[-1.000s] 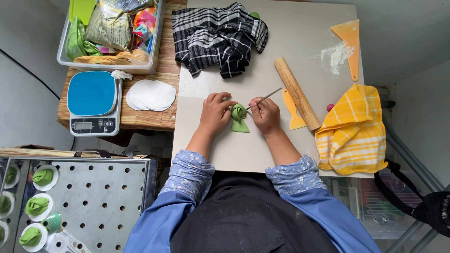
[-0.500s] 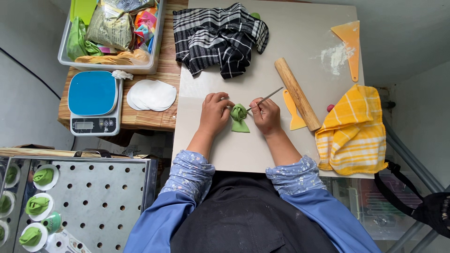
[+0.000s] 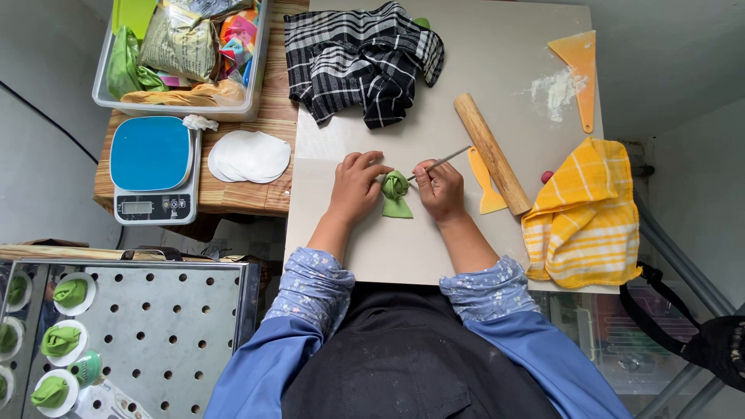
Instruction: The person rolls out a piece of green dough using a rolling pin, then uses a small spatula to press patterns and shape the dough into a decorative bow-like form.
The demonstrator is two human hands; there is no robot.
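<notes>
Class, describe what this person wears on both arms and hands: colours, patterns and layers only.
Both hands, the left hand and the right hand, are bare: no gloves, and no rings or watch can be seen. Each forearm shows a pale blue flowered cuff pushed up, under a plain blue sleeve. A black apron covers the front.

A black-and-white checked cloth (image 3: 361, 58) lies crumpled at the far end of the pale bench (image 3: 497, 46). A wooden rolling pin (image 3: 492, 153) lies aslant beside a small yellow scraper (image 3: 487, 186), with a larger orange scraper (image 3: 578, 70) by a dusting of flour (image 3: 552, 89). A yellow checked towel (image 3: 582, 213) drapes the right edge. Leftward stand a blue kitchen scale (image 3: 151, 167), white paper rounds (image 3: 250, 155) and a clear plastic bin (image 3: 182, 54).
</notes>
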